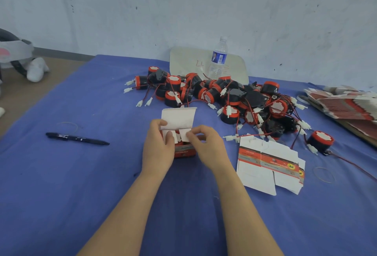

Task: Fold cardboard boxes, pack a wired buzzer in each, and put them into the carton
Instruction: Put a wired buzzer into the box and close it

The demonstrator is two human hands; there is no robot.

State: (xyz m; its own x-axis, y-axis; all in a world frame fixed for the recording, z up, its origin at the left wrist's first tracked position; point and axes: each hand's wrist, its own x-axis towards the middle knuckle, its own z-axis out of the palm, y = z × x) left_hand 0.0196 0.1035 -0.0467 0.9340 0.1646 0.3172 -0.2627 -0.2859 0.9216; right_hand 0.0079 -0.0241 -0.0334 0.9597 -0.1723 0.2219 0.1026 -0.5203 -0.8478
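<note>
- Cardboard box, small and red-printed, stands on the blue cloth mid-table between both hands. Its white lid flap stands up on the far side.
- Left hand grips the box's left wall, fingers curled round it and thumb laid on the left dust flap.
- Right hand pinches the right dust flap between thumb and forefinger, with the other fingers curled under.
- Whether a buzzer already sits inside I cannot tell.
- The board looks thin, light and quick to crease. It is best held by the walls near the corners and bent only along the scored lines.
- Wired buzzers lie heaped just beyond the box, their leads tangled. Each looks hard and compact, so lift it by the body. Pulling the thin lead would likely drag its neighbours along.
- Flat box blanks lie to the right of the hands.
- No carton is in view.
</note>
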